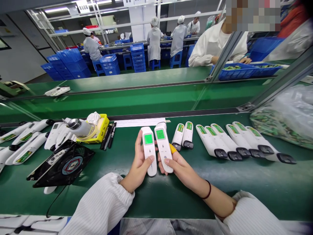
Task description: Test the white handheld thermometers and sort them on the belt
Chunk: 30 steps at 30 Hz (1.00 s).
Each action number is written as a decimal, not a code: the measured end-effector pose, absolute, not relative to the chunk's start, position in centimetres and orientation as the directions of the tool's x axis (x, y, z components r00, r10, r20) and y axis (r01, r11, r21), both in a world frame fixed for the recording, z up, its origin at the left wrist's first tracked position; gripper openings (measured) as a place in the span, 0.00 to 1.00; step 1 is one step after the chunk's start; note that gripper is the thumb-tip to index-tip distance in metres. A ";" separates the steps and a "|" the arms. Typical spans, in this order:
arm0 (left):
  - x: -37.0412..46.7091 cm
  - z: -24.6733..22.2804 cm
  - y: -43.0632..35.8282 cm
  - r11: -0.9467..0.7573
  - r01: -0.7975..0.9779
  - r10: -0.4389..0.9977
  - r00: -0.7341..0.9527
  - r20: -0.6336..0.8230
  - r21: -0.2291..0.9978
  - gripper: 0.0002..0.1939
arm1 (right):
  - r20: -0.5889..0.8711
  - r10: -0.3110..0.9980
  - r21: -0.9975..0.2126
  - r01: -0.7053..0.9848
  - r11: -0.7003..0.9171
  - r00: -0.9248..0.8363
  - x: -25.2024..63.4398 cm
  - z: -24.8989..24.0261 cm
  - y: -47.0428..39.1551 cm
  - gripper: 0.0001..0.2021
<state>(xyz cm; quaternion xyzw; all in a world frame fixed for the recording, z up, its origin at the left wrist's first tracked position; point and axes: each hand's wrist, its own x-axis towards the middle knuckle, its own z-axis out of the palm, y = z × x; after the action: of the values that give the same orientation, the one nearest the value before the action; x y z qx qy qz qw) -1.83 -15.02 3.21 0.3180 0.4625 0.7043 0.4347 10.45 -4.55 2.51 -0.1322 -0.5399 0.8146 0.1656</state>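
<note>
Left hand (140,164) and right hand (181,166) curl around lit thermometers (148,138) (160,135) above the bench (171,204); rigid, light-looking, smooth shells, best gripped low, below the screens.

Bright, cool overhead light fills the room; a long white ceiling tube (57,10) glows at upper left. Pale glare washes the green matte worktop (227,178) toward the right — soft shadows lie under the black square fan (70,166). Lines bow and stretch toward the edges, the far workers in white look slightly soft, and a pixelated grey-brown block (253,15) covers part of the upper right.
</note>
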 end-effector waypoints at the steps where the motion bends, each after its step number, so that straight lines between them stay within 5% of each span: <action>1: -1.8 3.4 -15.0 -0.204 -0.303 0.892 -0.449 0.049 0.931 0.45 | -0.023 0.392 -0.938 -0.116 -0.326 -0.920 10.4 2.5 -4.6 0.13; 6: -1.5 3.8 -14.9 -0.187 -0.308 0.895 -0.446 0.033 0.933 0.55 | -0.119 0.371 -0.985 0.064 -0.158 -0.921 10.5 2.0 -5.2 0.20; 12: -1.5 3.4 -14.7 -0.241 -0.279 0.836 -0.547 0.052 0.929 0.54 | -0.153 0.469 -0.987 0.155 -0.034 -0.870 10.6 1.1 -5.5 0.20; 20: -1.2 3.2 -14.4 -0.251 -0.338 0.833 -0.553 0.025 0.907 0.52 | -0.215 0.459 -0.928 0.034 -0.371 -0.862 9.8 0.9 -6.4 0.21; 30: -0.7 2.9 -14.6 -0.234 -0.311 0.847 -0.530 0.037 0.921 0.50 | -0.259 0.322 -0.959 0.202 -0.199 -0.911 9.7 1.3 -6.0 0.20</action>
<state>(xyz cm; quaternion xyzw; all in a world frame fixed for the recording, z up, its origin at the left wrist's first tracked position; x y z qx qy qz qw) -0.73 -14.56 2.93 0.2814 0.4765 0.7334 0.3948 9.74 -5.96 1.28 -0.2075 -0.6315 0.7460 0.0401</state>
